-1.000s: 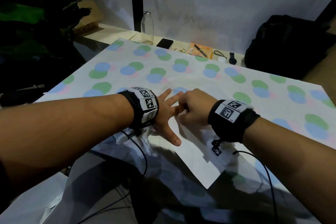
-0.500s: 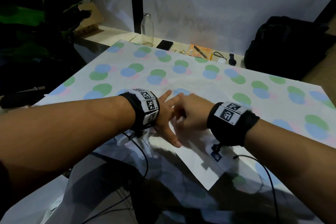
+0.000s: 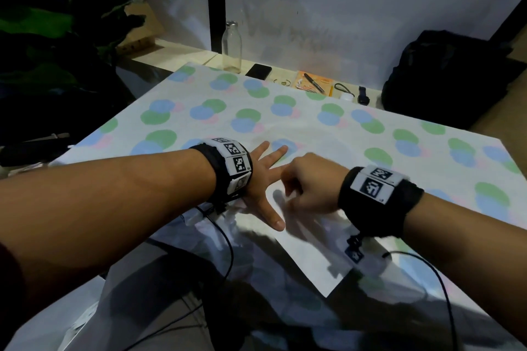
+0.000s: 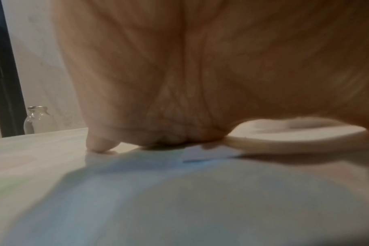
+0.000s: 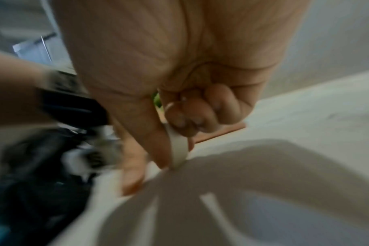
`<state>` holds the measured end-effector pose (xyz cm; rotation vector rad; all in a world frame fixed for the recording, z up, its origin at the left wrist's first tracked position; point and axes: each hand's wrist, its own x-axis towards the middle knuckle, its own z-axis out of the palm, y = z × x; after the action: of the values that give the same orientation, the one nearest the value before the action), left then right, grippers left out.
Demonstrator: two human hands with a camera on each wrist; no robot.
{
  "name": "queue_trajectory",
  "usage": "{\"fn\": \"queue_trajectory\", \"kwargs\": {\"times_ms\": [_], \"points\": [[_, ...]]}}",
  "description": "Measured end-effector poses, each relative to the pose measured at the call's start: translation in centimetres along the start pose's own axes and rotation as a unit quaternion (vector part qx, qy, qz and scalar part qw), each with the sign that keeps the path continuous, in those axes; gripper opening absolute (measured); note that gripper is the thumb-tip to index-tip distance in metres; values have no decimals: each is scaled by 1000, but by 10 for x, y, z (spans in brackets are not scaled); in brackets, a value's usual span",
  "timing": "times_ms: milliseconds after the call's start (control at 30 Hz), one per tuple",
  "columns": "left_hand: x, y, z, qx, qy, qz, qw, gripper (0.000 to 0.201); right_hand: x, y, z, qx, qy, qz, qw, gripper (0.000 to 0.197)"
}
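Left hand [image 3: 261, 179] flat on the paper [image 3: 313, 129]; just right of it the right hand [image 3: 310, 185], a strip [image 5: 178, 149] between its fingers. Behind the paper: bottle [image 3: 231, 48], phone [image 3: 258, 71], pen [image 3: 313, 82], then bag [image 3: 445, 77], left to right.

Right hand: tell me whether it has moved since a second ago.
Yes: the right hand has pulled slightly back toward the near corner of the sheet, away from the bottle.
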<state>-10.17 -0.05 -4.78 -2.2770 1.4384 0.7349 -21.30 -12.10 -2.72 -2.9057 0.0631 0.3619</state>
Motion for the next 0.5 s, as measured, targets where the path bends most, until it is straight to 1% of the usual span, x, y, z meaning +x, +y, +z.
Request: {"fn": "queue_trajectory", "kwargs": {"times_ms": [33,67,133,167,200,267,300,333,367,400,433,500], "points": [[0,-1,1,-3,1,1,1000,131,-3,-5,3,0,-23,-17,1000,12],[0,0,1,-5,0,2,1000,132,-3,-4,2,4,-26,-12,1000,12],[2,-1,1,-3,-3,-1,1000,137,0,8,-3,24,19,37,999,13],[3,-1,2,-3,-4,-1,1000,138,2,11,-3,26,38,47,998,13],[3,-1,3,-5,-3,0,1000,138,2,11,-1,23,33,36,999,13],[4,-3,3,-11,0,0,1000,137,-2,4,3,13,-8,-7,1000,15],[4,-3,3,-13,-3,-1,1000,138,-4,4,3,19,-16,-5,1000,16],[5,-4,4,-14,-6,-2,1000,140,-3,9,1,30,-8,17,999,18],[6,-4,4,-15,-7,-2,1000,141,-2,14,-2,38,15,45,998,17],[7,-4,4,-15,-7,-1,1000,142,-2,18,-3,38,36,59,997,16],[7,-4,4,-15,-6,0,1000,142,-2,19,-2,38,35,56,997,15],[8,-5,5,-14,-2,-2,1000,142,-5,10,0,33,-20,11,999,18]]}}
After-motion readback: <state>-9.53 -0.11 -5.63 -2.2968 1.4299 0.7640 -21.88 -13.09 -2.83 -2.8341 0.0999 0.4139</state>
